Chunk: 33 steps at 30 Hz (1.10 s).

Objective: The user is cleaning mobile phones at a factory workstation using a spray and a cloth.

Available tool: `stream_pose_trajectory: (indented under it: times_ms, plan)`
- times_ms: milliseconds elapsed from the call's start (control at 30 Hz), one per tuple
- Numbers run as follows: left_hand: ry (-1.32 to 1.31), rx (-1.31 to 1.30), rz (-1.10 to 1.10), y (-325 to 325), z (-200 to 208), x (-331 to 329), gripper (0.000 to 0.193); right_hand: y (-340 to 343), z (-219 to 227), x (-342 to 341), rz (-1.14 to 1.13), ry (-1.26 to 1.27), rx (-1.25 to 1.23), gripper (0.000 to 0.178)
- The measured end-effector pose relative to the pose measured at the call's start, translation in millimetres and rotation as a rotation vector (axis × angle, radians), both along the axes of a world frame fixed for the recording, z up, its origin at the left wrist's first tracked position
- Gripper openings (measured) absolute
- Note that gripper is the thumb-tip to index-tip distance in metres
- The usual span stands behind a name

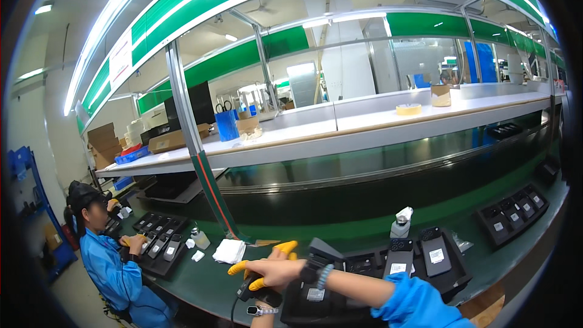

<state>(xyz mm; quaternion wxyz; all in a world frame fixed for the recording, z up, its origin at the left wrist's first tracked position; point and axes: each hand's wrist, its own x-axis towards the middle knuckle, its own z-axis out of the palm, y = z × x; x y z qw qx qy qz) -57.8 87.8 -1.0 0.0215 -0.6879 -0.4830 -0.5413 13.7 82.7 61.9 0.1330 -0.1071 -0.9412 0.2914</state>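
Note:
My right hand [276, 271], with yellow finger covers and a dark wrist strap, reaches in from the right and crosses over my left hand. Its finger and thumb are around a small black corded device [245, 290], whose cable hangs downward. Of my left hand [280, 254], yellow-tipped fingers show beyond the right hand, and a pale-banded watch marks its wrist; most of its grip is hidden. Beside the hands lies a black tray [303, 313] holding dark smartphones. One smartphone [434, 255] with a white label leans at its right side, next to another labelled smartphone [399, 259].
Folded white cloths [229, 251] and a clear bottle [199, 238] stand left of my hands. Another bottle [401, 223] is behind the phones. More phone trays [511, 215] lie far right. A blue-clad co-worker [112, 267] handles phones at left. A metal post [206, 176] rises ahead.

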Motion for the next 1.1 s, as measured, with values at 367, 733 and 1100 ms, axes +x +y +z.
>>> stream_pose_trajectory:
  times_ms: [367, 733, 1100]
  plan:
    - [1.088, -0.447, -0.177, -34, 61, 25, 0.049, -53, 68, 70, -0.003, 0.201, 0.292, 0.039]
    - [0.519, -0.095, -0.278, -32, 13, 41, 0.044, -47, 67, 76, 0.174, 0.026, 0.228, 0.042]
    - [0.809, 0.047, -0.392, -79, -4, 74, 0.049, -51, 64, 73, 0.276, -0.173, -0.172, 0.041]
